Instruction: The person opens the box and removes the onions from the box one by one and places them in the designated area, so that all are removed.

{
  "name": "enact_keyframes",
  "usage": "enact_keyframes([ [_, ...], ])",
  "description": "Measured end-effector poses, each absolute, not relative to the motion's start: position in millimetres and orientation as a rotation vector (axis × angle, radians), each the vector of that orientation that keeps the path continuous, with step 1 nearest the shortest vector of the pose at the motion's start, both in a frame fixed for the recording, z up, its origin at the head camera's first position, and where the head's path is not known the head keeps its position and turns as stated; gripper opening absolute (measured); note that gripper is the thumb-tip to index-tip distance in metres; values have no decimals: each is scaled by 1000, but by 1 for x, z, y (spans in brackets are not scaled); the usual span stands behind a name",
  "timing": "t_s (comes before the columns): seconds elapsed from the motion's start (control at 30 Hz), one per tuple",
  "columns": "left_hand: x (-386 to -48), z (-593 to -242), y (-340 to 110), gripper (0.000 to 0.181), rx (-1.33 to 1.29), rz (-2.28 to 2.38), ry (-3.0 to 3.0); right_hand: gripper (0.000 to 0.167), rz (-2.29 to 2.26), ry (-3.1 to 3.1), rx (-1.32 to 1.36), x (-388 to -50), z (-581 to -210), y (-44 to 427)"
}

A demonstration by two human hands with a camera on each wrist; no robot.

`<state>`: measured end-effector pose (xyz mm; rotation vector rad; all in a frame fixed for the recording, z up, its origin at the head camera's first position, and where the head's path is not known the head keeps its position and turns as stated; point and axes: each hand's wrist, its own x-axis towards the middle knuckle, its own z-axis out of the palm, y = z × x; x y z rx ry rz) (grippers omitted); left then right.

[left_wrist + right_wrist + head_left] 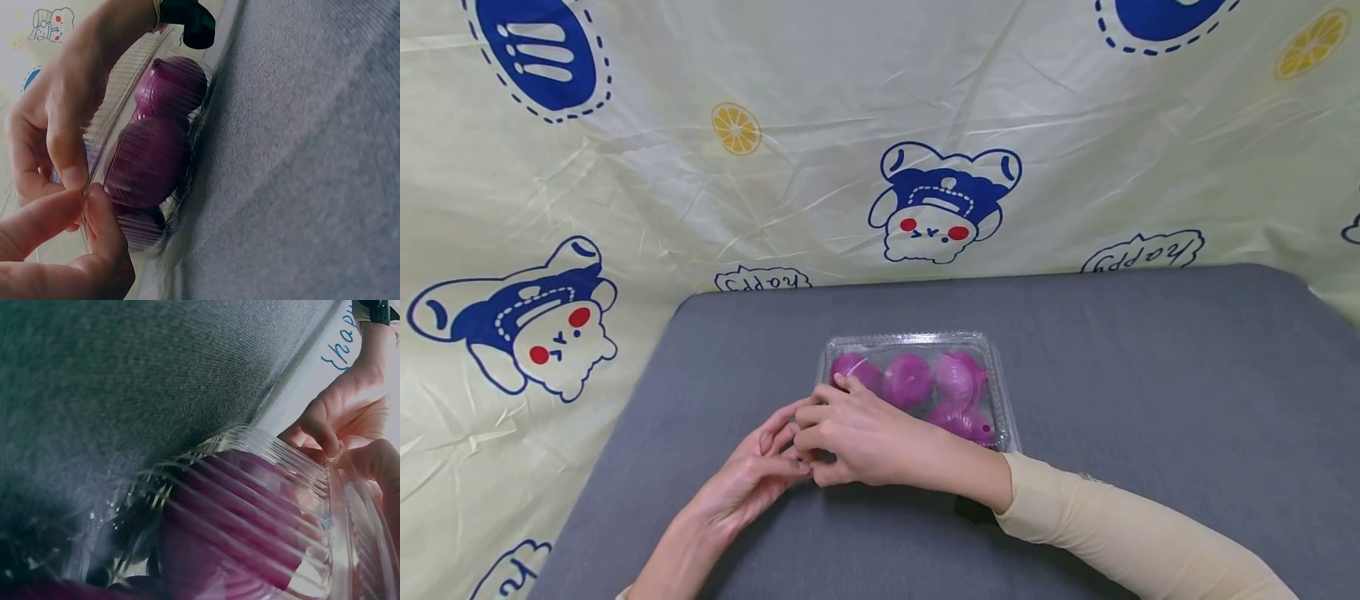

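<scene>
Box [910, 339] w/ purple pcs [908, 381], prob. balls (glare) – L hand [748, 477], R hand [859, 431] pinch rim [338, 531] nr corner; best: gentle, even pull.

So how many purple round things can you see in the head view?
4, all in the clear box: the far-left one, the far-middle one, the far-right one and the near-right one. The right hand may hide more.

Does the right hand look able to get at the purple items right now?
Probably not directly: the clear container seems closed over the purple items, leaving its plastic in the way. The right hand is outside, at the container's rim beside the left hand.
</scene>
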<state>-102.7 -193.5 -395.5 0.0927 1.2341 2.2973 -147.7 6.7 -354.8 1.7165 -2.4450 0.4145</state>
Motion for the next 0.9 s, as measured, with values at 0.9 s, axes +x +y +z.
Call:
enact_keyframes([
  [0.9, -102, -389, -189, 63, 12, 2312, 1368, 5, 663, -2507, 1714, -153, -340, 8],
])
